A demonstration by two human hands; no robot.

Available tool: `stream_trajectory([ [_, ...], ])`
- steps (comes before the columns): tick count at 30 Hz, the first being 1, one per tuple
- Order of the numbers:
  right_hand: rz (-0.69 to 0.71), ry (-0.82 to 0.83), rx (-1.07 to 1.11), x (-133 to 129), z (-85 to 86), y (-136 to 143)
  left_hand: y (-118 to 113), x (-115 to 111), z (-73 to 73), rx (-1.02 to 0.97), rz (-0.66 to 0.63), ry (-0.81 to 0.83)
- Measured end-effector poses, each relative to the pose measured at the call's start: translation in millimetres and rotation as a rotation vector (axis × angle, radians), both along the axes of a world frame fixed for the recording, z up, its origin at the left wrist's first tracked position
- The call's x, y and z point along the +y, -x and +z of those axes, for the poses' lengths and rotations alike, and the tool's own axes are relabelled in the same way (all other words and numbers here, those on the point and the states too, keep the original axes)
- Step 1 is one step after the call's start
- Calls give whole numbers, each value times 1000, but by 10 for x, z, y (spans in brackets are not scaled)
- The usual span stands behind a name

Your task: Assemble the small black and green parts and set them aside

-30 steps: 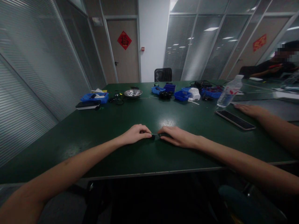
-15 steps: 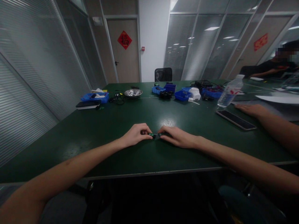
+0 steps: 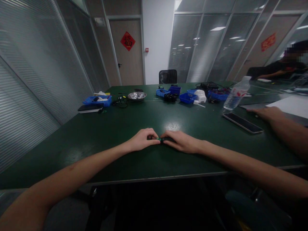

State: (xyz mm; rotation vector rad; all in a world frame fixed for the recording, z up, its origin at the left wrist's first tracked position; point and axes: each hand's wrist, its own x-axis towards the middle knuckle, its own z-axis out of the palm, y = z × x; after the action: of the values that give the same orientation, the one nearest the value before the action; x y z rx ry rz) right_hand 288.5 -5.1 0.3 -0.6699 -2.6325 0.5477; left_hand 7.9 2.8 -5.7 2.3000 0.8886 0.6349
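Observation:
Near the middle of the dark green table [image 3: 134,166], my left hand [image 3: 143,140] pinches a small dark piece with a green part [image 3: 158,139] at its right end. My right hand [image 3: 181,141] has its thumb and fingers closed on a slim black piece [image 3: 168,139]. The two pieces meet end to end between my fingertips; whether they are joined is too small to tell. My fingers hide much of both.
A phone [image 3: 242,123] and a water bottle [image 3: 237,93] stand right, beside another person's hand [image 3: 269,114]. Farther back are a metal bowl [image 3: 137,96], blue trays [image 3: 187,98], cables and a dark notebook [image 3: 90,108]. Another person sits far right.
My left hand has moved slightly right, and the gap between the two pieces has closed. The other person's hand and the white paper at the right have shifted.

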Motion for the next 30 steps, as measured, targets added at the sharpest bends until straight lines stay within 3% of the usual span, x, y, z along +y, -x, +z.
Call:
stream_trajectory([
  [20,-77,-29,38,30,76,-76,45,-44,8,32,148,-72],
  [30,-69,-19,103,42,34,-88,50,-44,6,57,151,-85],
])
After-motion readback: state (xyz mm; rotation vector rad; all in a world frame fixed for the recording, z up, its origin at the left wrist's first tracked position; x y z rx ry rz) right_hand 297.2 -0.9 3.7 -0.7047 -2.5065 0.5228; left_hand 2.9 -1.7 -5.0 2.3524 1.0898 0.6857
